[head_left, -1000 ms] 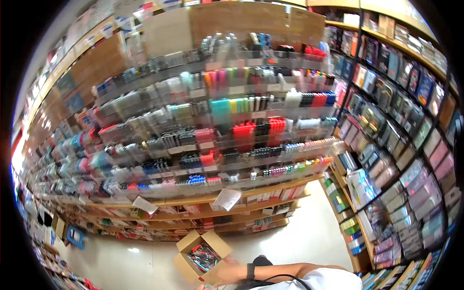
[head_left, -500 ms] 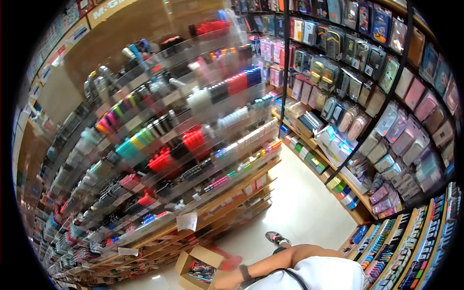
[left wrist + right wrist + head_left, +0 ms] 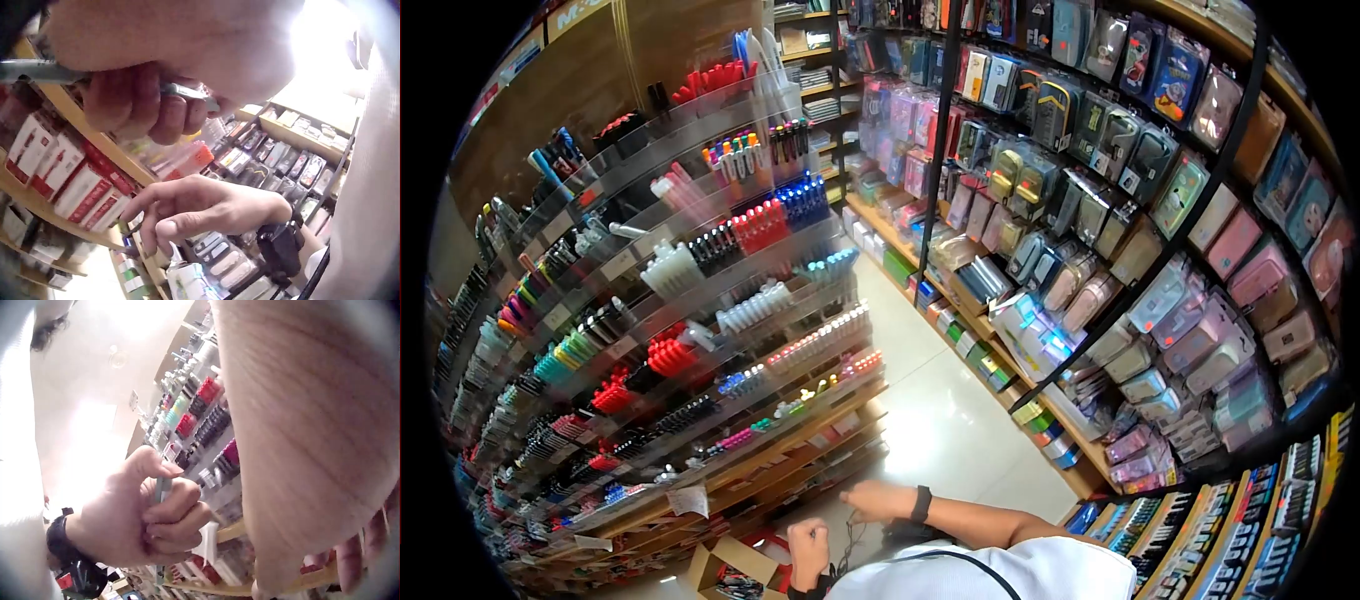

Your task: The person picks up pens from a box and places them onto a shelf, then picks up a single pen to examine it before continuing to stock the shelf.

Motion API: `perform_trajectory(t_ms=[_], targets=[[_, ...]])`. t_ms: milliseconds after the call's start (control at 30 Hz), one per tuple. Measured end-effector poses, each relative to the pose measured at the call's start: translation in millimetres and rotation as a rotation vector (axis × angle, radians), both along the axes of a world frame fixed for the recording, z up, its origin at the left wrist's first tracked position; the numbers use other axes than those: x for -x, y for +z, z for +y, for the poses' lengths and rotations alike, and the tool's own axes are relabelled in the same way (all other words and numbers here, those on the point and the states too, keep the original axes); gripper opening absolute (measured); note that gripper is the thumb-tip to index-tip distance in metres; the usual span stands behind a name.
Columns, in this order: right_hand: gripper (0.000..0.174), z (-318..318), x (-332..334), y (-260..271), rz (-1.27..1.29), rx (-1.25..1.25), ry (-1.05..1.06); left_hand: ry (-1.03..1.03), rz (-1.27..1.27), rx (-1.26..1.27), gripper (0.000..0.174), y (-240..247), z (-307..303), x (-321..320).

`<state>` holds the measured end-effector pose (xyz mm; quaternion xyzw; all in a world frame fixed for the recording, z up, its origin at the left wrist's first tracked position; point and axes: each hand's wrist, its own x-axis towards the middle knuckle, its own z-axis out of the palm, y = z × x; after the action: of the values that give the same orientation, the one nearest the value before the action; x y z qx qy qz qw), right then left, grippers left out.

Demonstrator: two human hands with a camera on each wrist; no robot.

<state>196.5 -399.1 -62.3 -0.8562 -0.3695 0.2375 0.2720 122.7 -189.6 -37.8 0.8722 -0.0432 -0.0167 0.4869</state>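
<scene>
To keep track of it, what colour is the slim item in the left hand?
The slim item looks pale grey-green, best seen in the left wrist view.

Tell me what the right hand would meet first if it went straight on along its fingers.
Probably the pale wooden shelving with red-and-white boxes; how far that is from the right hand is unclear.

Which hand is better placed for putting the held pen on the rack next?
Probably the left hand: its curled fingers already grip the pen. The right hand looks empty, its fingers loosely open, so it would first need to take the pen over.
</scene>
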Motion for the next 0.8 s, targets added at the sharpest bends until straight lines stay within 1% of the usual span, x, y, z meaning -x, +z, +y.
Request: perform_trajectory(t_ms=[33, 67, 100, 133, 167, 200, 267, 333, 367, 400, 467, 600, 667, 767, 800], targets=[[0.050, -14.2, -6.6, 17.3, 0.023, 0.047, -0.054, -0.013, -0.011, 0.033, 0.020, 0.5, -9.0, -8.5], [0.050, -24.7, -10.7, 19.3, 0.021, 0.053, -0.048, -0.025, -0.025, 0.065, 0.019, 2.0, -18.1, -16.3], [0.049, -33.9, -15.5, 21.2, -0.007, 0.047, -0.074, -0.024, -0.074, 0.108, 0.023, 7.2, -28.3, -22.3], [0.048, -42.0, -19.8, 23.3, -0.036, 0.040, -0.099, -0.017, -0.079, 0.112, 0.023, 10.5, -36.8, -29.6], [0.050, -48.3, -21.6, 25.1, -0.047, 0.015, -0.115, -0.034, -0.077, 0.108, 0.028, 13.6, -43.5, -35.2], [0.050, -52.3, -23.2, 20.3, -0.048, 0.014, -0.099, -0.045, -0.075, 0.102, 0.033, 16.8, -48.2, -39.5], [0.050, -54.7, -23.4, 5.1, -0.101, -0.095, -0.160, -0.048, -0.082, 0.126, 0.033, 24.6, -55.1, -45.6], [0.050, -51.8, -20.6, 7.3, -0.057, -0.083, -0.150, -0.091, -0.097, 0.183, 0.033, 29.9, -61.4, -49.5], [0.051, -50.0, -18.9, 8.4, -0.011, -0.068, -0.159, -0.118, -0.088, 0.141, 0.030, 30.4, -57.9, -49.9], [0.051, -48.5, -18.6, 9.6, -0.011, -0.069, -0.142, -0.101, -0.089, 0.139, 0.030, 29.0, -56.6, -48.4], [0.051, -45.3, -17.7, 10.0, 0.046, -0.082, -0.088, -0.049, -0.068, 0.053, 0.032, 25.7, -55.2, -45.5], [0.053, -46.5, -19.6, 5.1, 0.025, -0.086, -0.067, -0.020, -0.052, 0.045, 0.035, 28.1, -60.5, -39.5], [0.057, -47.9, -21.3, 5.9, 0.036, -0.028, -0.060, -0.008, -0.077, 0.070, 0.038, 27.5, -63.2, -36.6], [0.057, -45.3, -20.5, 1.9, 0.042, -0.028, -0.041, -0.016, -0.110, 0.097, 0.041, 11.7, -60.4, -34.2], [0.057, -44.0, -18.6, 3.6, 0.037, -0.034, -0.032, -0.005, -0.087, 0.202, 0.040, 8.6, -59.3, -31.6]])
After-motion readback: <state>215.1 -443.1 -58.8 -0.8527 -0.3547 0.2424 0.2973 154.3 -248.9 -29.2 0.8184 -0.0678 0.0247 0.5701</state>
